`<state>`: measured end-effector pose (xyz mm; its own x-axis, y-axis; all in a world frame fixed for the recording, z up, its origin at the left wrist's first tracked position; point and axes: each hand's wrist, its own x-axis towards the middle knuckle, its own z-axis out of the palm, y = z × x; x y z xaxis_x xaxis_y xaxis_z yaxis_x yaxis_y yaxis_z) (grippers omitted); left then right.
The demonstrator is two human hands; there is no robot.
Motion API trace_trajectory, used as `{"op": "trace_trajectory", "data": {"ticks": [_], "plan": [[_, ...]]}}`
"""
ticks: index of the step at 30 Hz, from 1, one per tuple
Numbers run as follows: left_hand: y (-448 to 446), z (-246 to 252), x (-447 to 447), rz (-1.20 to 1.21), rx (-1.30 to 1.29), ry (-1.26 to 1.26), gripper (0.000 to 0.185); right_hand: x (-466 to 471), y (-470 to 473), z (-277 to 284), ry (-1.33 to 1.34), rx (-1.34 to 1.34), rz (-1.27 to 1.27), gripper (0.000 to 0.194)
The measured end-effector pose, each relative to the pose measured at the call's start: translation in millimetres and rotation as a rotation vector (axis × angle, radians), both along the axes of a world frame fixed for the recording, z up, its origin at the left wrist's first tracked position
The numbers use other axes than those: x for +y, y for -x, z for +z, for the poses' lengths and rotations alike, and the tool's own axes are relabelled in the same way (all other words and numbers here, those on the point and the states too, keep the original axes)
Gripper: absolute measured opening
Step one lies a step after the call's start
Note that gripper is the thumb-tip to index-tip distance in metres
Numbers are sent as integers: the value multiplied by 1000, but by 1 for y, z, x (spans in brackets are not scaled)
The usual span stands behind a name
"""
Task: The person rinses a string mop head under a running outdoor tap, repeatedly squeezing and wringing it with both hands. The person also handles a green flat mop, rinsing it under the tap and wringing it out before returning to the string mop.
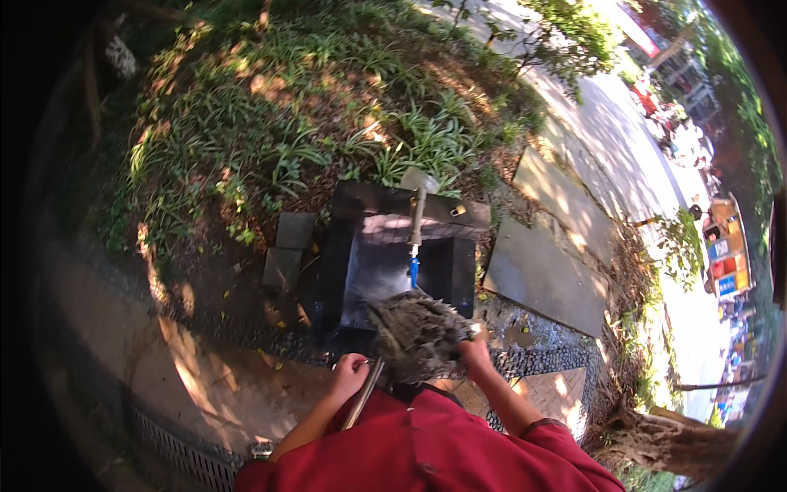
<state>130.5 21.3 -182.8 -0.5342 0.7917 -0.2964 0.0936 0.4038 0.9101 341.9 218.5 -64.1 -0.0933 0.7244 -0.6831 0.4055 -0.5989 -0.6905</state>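
Observation:
A grey, shaggy mop head [418, 335] is held at the near side of a dark sink basin [464, 270], below a tap with a blue handle [414, 265]. My right hand [476, 357] grips the right edge of the mop head. A metal pole [367, 390] runs from beside the mop head back towards my body, along the inside of my left arm. My left hand [350, 374] is curled just left of this pole. Whether its fingers close on anything is hard to make out. The pipe [417, 215] rises behind the basin.
Stone slabs [547, 277] lie right of the basin, small grey blocks [289, 230] to its left. Leafy plants [295, 135] grow behind. Paving [203, 381] and a drain grate [178, 452] are at lower left. A tree trunk [670, 440] stands lower right; a colourful cart [727, 249] is farther off.

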Motion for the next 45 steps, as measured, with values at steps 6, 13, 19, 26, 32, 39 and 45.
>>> {"op": "trace_trajectory", "data": {"ticks": [6, 13, 19, 26, 32, 39, 45], "plan": [[-33, -8, 11, 277, -788, 105, 24, 62, 11, 3, 54, 170, -89, 13], [-10, 4, 12, 121, -1535, 455, 21, 94, 37, 6, 153, 362, -197, 4], [-10, 13, -5, 159, -1563, 478, 14, 15, 47, -1, -67, 104, -103, 14], [-21, 67, -38, 98, -1186, 653, 15, -50, -42, -15, 241, 116, -259, 22], [-28, 117, -55, -82, -1094, 698, 16, -8, -114, 7, 279, 316, -167, 15], [-34, 107, -48, 62, -1280, 617, 17, 9, -49, 46, 240, 352, -339, 23], [-29, 61, -21, 199, -1539, 539, 18, -6, -2, 14, 195, 222, -225, 18]]}}
